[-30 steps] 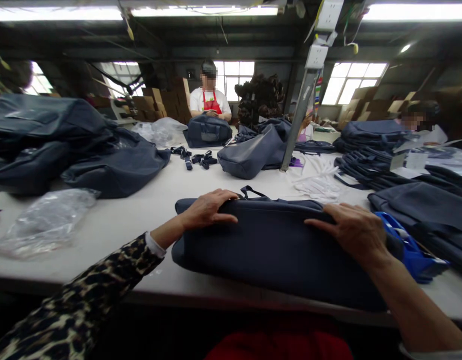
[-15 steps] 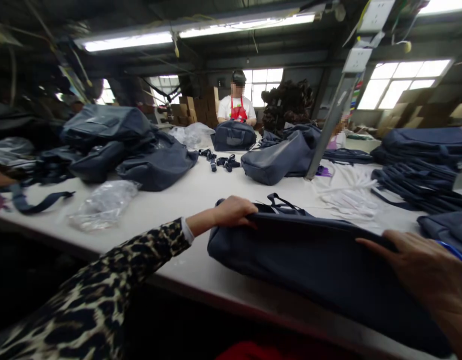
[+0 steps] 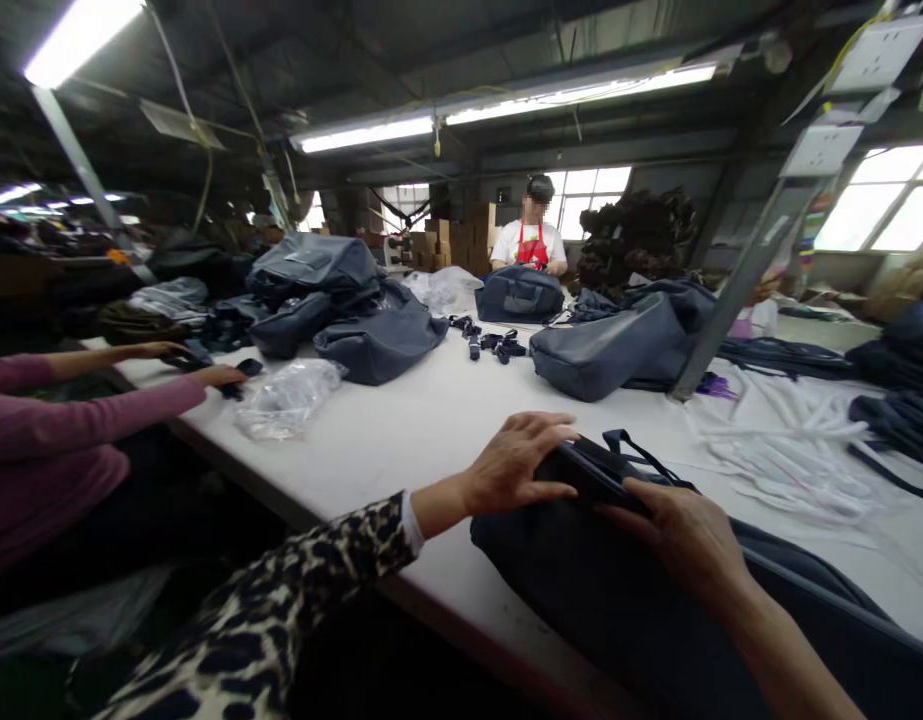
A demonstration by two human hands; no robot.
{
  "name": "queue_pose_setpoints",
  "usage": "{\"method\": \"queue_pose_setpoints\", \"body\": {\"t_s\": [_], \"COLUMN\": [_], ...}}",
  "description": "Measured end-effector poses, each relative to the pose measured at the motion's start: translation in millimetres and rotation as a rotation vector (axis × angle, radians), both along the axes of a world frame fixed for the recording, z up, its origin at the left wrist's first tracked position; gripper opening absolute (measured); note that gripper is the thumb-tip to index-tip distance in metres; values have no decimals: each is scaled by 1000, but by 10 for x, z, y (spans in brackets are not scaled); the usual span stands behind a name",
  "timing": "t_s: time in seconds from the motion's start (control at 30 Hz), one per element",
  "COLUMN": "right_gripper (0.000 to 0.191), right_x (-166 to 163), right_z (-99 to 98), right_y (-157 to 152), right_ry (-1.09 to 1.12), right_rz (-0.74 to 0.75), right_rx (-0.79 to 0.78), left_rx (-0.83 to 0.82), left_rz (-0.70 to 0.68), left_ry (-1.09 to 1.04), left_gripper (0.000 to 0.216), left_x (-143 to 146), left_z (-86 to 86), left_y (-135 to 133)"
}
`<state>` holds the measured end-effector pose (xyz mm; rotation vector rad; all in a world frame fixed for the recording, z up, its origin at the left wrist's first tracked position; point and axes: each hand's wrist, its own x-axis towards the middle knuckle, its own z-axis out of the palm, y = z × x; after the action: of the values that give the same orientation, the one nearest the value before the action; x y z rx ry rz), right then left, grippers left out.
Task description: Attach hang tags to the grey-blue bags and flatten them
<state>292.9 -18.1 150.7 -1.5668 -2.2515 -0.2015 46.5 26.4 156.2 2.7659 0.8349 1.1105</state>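
Observation:
A dark navy bag lies on the white table right in front of me, its handle loop at the far edge. My left hand rests on the bag's left top corner, fingers spread and curled over the edge. My right hand lies on top of the bag close beside the left one, fingers bent and pressing the fabric near the handle. Whether either hand truly grips the fabric is hard to tell.
Navy bags are piled at the back left and centre. A clear plastic wrapper and black straps lie on the table. A person in pink sleeves works at the left; another in a red apron stands opposite. A slanted metal post rises at right.
My view has swung left, bringing the person in pink into sight. My right hand has slid left along the bag toward my left hand, which opened its fingers on the corner.

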Motion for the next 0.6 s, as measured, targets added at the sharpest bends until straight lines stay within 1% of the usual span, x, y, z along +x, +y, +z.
{"method": "queue_pose_setpoints", "body": {"t_s": [0.03,0.07,0.1,0.13,0.17,0.2,0.23,0.3,0.4,0.47,0.53,0.6], "right_gripper": [46,50,53,57,60,63,64,67,68,69,68,68], "right_x": [13,23,25,20,7,-10,-29,-54,-27,37,112,163], "right_z": [-3,-1,6,15,25,34,41,43,18,-13,-44,-62], "right_y": [8,20,36,54,73,90,102,109,81,52,27,17], "right_ry": [-5,-8,-9,-9,-8,-4,1,17,35,47,78,116], "right_rz": [-21,-37,-47,-52,-55,-57,-60,-62,-53,-51,-59,-71], "right_rx": [3,11,28,49,70,83,90,87,65,55,55,73], "left_rx": [-110,-261,-454,-664,-832,-965,-1048,-1103,-1149,-1152,-1055,-939], "left_rz": [121,225,275,269,237,186,131,46,-47,-88,-75,-48], "left_ry": [-174,-336,-482,-590,-665,-711,-736,-770,-832,-857,-866,-870], "left_gripper": [73,84,88,87,88,88,88,86,71,61,48,40], "left_x": [-152,-283,-385,-455,-494,-507,-501,-456,-379,-341,-317,-307], "left_z": [-195,-396,-591,-765,-903,-998,-1048,-1032,-895,-839,-836,-865], "left_y": [-70,-143,-214,-279,-332,-372,-398,-418,-426,-456,-508,-562]}}
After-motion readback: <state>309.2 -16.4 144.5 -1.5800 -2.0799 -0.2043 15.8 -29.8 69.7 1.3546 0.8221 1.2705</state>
